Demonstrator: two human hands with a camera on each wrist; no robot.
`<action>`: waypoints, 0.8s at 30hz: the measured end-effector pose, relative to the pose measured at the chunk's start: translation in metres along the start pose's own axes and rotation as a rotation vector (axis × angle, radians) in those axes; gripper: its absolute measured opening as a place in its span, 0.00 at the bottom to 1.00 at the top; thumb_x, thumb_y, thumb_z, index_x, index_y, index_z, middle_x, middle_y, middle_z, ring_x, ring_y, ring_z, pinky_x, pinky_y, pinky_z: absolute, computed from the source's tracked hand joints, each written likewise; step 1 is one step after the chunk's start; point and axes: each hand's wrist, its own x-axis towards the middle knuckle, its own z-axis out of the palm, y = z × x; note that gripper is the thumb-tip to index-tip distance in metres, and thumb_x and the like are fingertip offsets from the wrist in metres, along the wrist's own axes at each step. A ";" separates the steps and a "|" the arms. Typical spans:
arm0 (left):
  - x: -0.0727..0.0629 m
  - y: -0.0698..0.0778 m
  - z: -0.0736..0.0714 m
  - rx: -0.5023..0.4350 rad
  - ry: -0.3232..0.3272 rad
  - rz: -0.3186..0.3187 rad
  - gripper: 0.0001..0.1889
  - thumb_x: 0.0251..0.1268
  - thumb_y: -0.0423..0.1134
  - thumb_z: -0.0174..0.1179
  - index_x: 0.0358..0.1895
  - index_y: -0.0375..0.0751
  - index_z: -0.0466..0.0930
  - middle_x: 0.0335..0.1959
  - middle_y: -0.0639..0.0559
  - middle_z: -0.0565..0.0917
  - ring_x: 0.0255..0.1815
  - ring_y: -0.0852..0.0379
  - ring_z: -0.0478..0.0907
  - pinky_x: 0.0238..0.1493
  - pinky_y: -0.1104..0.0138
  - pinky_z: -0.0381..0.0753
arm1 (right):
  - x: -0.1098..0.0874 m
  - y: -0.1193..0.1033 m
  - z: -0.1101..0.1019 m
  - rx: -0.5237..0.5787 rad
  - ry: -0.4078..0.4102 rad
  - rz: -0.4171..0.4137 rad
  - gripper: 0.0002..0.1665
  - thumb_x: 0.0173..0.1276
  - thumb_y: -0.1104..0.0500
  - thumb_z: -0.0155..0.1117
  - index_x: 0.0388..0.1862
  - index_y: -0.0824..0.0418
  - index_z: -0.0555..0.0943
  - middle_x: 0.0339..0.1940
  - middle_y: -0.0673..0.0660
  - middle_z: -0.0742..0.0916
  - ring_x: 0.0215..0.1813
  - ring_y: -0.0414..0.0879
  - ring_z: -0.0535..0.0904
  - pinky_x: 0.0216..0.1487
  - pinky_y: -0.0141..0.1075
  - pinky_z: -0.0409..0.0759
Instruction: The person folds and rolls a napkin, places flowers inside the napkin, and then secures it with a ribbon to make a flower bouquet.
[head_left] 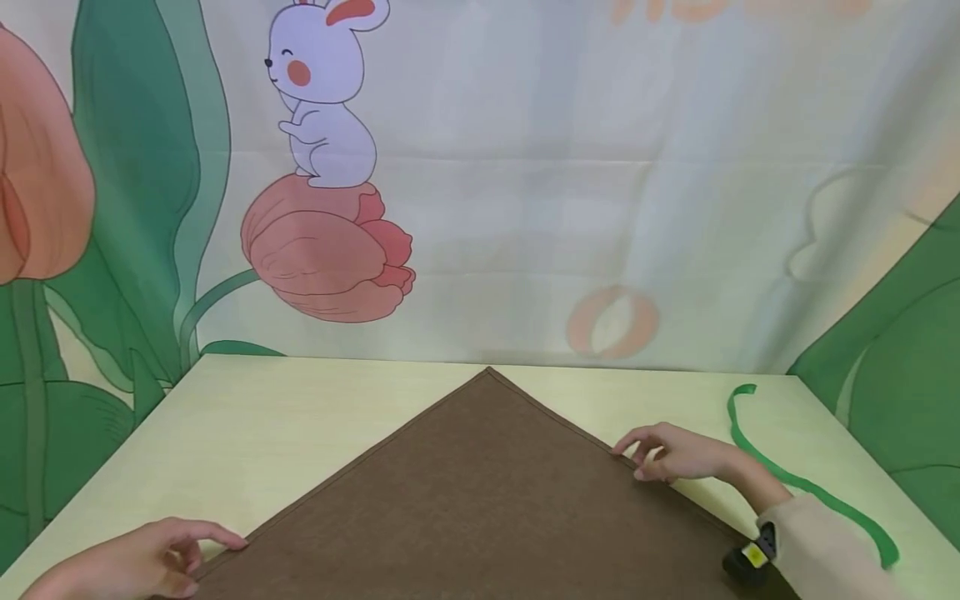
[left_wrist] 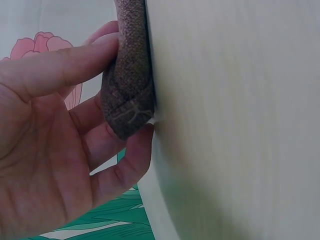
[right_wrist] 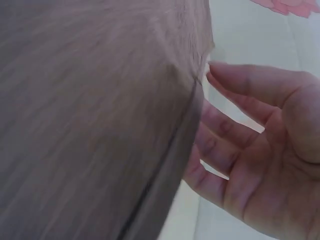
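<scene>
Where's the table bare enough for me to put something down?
The biggest bare patch of table is left of the brown cloth, between the left hand and the backdrop. Another is between the cloth's far tip, right hand and green ribbon. It's crowded lower right: sleeve, ribbon, cloth.

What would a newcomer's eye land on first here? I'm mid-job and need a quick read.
Probably the big brown cloth, one corner pointing to the far edge of the table, with the left hand and right hand at its two sides. Then the printed rabbit, upper left on the backdrop, and the green ribbon curling along the table's right.
</scene>
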 end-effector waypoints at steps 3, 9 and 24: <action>0.000 -0.002 -0.001 0.003 0.004 -0.006 0.29 0.49 0.20 0.52 0.55 0.51 0.74 0.25 0.59 0.70 0.25 0.69 0.66 0.21 0.73 0.63 | 0.029 -0.011 0.000 -0.053 0.022 0.022 0.19 0.63 0.66 0.56 0.54 0.66 0.73 0.39 0.61 0.79 0.21 0.41 0.66 0.21 0.33 0.67; 0.000 -0.005 -0.002 0.020 0.016 0.002 0.30 0.48 0.19 0.52 0.55 0.49 0.74 0.24 0.58 0.71 0.24 0.69 0.67 0.20 0.73 0.63 | 0.086 -0.024 0.003 -0.170 0.119 0.011 0.16 0.61 0.67 0.56 0.49 0.66 0.77 0.42 0.63 0.81 0.28 0.44 0.73 0.25 0.33 0.70; -0.002 0.000 0.000 0.001 0.050 -0.093 0.26 0.50 0.21 0.52 0.55 0.42 0.74 0.26 0.52 0.70 0.26 0.65 0.68 0.23 0.73 0.65 | 0.144 -0.037 0.014 -0.324 0.302 0.027 0.24 0.48 0.75 0.54 0.45 0.65 0.82 0.43 0.62 0.84 0.39 0.49 0.75 0.29 0.32 0.65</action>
